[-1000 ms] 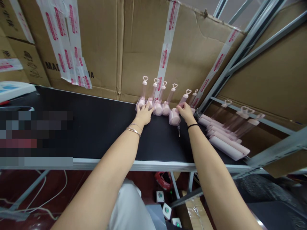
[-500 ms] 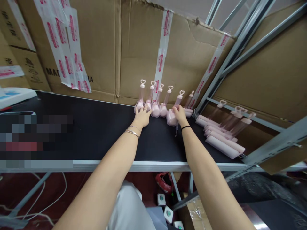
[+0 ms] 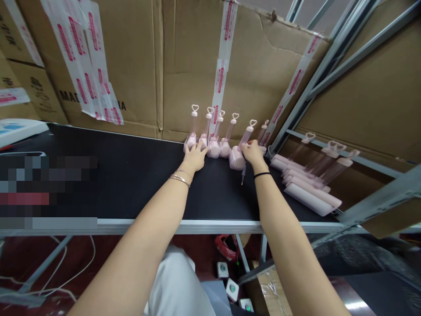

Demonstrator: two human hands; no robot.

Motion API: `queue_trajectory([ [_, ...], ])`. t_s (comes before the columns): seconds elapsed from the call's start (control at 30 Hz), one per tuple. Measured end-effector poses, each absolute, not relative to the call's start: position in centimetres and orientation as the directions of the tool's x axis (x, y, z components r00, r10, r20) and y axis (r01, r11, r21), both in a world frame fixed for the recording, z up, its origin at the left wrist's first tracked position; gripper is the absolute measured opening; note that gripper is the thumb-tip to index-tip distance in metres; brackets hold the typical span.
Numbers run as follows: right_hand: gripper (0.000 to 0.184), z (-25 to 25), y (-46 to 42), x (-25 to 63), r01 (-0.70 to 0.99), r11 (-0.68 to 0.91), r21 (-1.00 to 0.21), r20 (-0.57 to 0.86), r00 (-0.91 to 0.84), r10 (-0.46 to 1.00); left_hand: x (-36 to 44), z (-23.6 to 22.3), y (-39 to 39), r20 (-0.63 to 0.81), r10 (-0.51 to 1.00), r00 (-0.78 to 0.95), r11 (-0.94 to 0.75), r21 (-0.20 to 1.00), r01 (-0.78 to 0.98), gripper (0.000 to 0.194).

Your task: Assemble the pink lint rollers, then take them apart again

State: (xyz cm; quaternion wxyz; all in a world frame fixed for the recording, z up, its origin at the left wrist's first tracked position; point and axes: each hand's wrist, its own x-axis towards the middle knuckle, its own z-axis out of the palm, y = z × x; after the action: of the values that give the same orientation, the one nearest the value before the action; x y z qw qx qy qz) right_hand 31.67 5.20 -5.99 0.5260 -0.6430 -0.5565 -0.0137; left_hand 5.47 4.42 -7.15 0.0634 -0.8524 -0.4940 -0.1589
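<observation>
Head camera: a tall cardboard wall (image 3: 190, 66), striped with printed tape, backs a long black tabletop (image 3: 131, 184). A grey metal frame (image 3: 378, 202) braces the right end, and dark red floor (image 3: 108, 252) shows below. Beside the frame lies a bunch of pink rollers (image 3: 312, 199) with heart-shaped ends; near the wall's foot stretches a row of similar rollers (image 3: 214, 148). There the left hand (image 3: 195, 158) rests, fingers spread, against the leftmost ones, while the right hand (image 3: 254, 154) pinches one pink roller (image 3: 236, 158). Small white button boxes (image 3: 232, 289) sit underneath.
</observation>
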Motion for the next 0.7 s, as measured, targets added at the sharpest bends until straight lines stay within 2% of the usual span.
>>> queue_trajectory([
  [0.13, 0.025, -5.7, 5.1, 29.9, 0.696, 0.19, -0.692, 0.623, 0.443, 0.645, 5.5, -7.1, 4.2, 0.346, 0.818, 0.461, -0.502, 0.037, 0.864, 0.06],
  [0.27, 0.019, -5.5, 5.4, 29.8, 0.692, 0.18, -0.699, 0.61, 0.447, 0.654, 5.7, -7.2, 4.2, 0.345, 0.823, 0.452, -0.496, 0.047, 0.867, 0.06],
  [0.7, 0.017, -5.6, 5.7, 30.0, 0.734, 0.13, -0.666, 0.611, 0.438, 0.66, 5.6, -7.1, 4.0, 0.33, 0.817, 0.473, -0.517, 0.055, 0.854, 0.06],
])
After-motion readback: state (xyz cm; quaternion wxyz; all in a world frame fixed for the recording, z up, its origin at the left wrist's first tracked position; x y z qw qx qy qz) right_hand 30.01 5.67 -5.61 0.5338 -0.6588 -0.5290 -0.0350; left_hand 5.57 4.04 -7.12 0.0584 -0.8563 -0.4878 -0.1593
